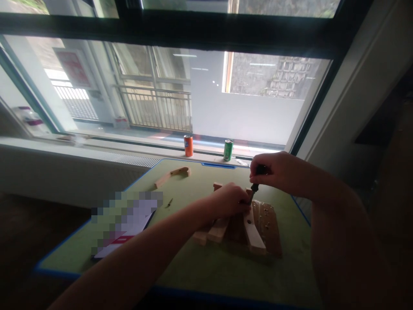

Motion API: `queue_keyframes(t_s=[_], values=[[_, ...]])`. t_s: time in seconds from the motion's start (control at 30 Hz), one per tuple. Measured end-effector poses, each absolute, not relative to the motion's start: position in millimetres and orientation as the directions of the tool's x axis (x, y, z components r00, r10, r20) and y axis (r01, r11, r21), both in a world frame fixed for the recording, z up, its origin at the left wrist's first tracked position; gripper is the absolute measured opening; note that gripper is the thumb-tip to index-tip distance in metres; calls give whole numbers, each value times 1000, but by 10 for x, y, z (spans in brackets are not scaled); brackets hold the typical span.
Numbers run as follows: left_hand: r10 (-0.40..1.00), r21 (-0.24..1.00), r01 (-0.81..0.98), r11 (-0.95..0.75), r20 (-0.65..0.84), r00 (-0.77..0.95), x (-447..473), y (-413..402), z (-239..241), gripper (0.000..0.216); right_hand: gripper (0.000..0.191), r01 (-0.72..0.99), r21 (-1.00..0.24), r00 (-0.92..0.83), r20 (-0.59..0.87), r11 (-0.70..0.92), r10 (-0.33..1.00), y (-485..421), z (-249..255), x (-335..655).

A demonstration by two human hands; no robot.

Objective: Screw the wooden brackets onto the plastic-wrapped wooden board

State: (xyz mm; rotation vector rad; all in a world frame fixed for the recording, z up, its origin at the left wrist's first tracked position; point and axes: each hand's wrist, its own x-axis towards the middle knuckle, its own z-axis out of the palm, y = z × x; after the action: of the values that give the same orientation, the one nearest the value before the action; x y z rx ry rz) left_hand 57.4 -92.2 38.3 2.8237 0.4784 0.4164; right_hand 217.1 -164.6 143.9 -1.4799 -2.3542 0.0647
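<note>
Right hand (274,171) closed in a fist round the screwdriver (257,178), held upright with its tip down. Left hand (229,200) lay just below, fingers curled, touching the slats (253,234) at the tip; whether it gripped one could not be told. Slats rested on the green mat (200,262). Farther off: a curved piece (173,175) and two cans (188,145) on the sill.

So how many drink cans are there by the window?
2. The orange can stands on the window ledge beyond the green table; the green can stands on the same ledge to its right. None seems hidden.
</note>
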Motion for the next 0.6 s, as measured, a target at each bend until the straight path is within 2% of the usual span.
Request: queue_keyframes(t_s=[0.6], values=[[368, 283, 300, -911, 227, 902, 565, -964, 433, 20, 11, 881, -184, -379, 279, 437, 882, -1634, 1447, 2182]])
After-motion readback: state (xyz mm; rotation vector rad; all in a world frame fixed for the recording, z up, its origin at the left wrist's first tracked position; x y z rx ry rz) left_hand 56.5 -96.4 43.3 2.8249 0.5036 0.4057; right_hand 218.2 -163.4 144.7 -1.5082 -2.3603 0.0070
